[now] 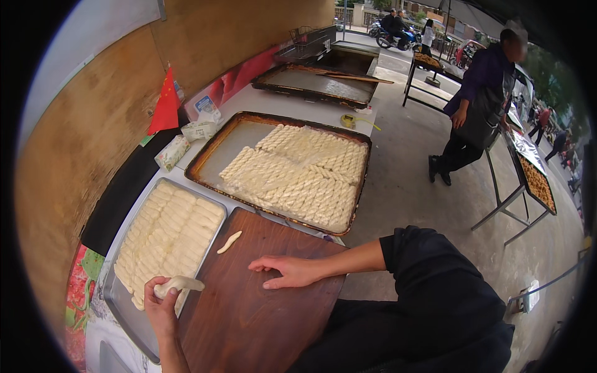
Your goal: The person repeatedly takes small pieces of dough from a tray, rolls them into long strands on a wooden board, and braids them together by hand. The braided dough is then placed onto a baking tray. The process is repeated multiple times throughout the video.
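Observation:
Between the fingers and thumb of my left hand (pixel 161 303) is a piece of dough (pixel 179 285), raised over the right edge of a metal tray (pixel 135 336). Rows of dough strips (pixel 168 228) fill much of that tray. My right hand (pixel 291 271) rests on the brown wooden board (pixel 261 321), its thumb apart from the fingers and nothing in it. A short dough strip (pixel 229 242) lies on the board, above and left of my right hand. Beyond the board, a large dark-rimmed baking tray (pixel 205 154) bears twisted dough pieces (pixel 298 172) under clear plastic film.
Tissue packs (pixel 172 152) and a small red flag (pixel 165 105) stand by the wall. A yellow tape measure (pixel 348 121) lies behind the baking tray. Farther back is another tray (pixel 322 84) with wooden sticks on it. A person in an apron (pixel 485 93) stands at the right near food racks.

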`<action>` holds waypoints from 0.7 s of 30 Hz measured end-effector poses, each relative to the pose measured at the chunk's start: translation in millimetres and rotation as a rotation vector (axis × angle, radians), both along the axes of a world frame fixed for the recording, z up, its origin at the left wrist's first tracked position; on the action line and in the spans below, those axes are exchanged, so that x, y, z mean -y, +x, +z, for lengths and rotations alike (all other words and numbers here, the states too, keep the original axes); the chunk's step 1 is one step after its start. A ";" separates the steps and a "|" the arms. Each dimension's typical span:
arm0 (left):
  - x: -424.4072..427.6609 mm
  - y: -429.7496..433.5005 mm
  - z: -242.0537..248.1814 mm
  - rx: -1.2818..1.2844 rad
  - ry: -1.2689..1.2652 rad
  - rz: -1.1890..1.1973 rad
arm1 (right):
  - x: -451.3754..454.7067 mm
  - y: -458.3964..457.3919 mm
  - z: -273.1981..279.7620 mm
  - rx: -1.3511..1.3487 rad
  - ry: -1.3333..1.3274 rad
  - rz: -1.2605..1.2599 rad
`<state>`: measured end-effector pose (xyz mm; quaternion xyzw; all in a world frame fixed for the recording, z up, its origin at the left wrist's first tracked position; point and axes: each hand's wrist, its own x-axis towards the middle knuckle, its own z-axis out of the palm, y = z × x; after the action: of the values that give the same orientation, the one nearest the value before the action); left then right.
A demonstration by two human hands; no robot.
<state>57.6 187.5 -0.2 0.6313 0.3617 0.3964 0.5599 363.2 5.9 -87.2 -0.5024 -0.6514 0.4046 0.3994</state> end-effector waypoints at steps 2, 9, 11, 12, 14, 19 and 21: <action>50.3 30.6 -14.8 0.065 -0.116 -0.127 | -12.1 -19.4 5.3 -0.244 0.009 0.016; 116.1 62.3 -38.8 -0.089 -0.153 -0.251 | 19.2 -0.5 19.4 -0.082 -0.253 0.338; 111.2 63.1 -30.6 -0.062 -0.305 -0.110 | 33.5 23.0 24.2 0.033 -0.138 0.241; 112.3 64.1 -26.7 0.010 -0.175 -0.115 | 40.1 33.0 26.9 0.098 -0.146 0.185; 119.7 72.0 -22.2 0.033 0.086 -0.096 | 52.4 43.1 32.7 0.211 -0.177 0.066; 168.9 115.8 -53.9 -0.445 0.534 -0.694 | 50.1 40.8 54.5 0.584 -0.184 0.376; 167.4 131.3 -74.4 -0.545 0.321 -0.544 | 28.8 39.2 58.6 0.711 -0.099 0.426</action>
<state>188.9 20.0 -74.6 0.8649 0.2500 0.1038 0.4227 402.4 -22.9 -28.5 -0.4836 -0.8178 0.3104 0.0323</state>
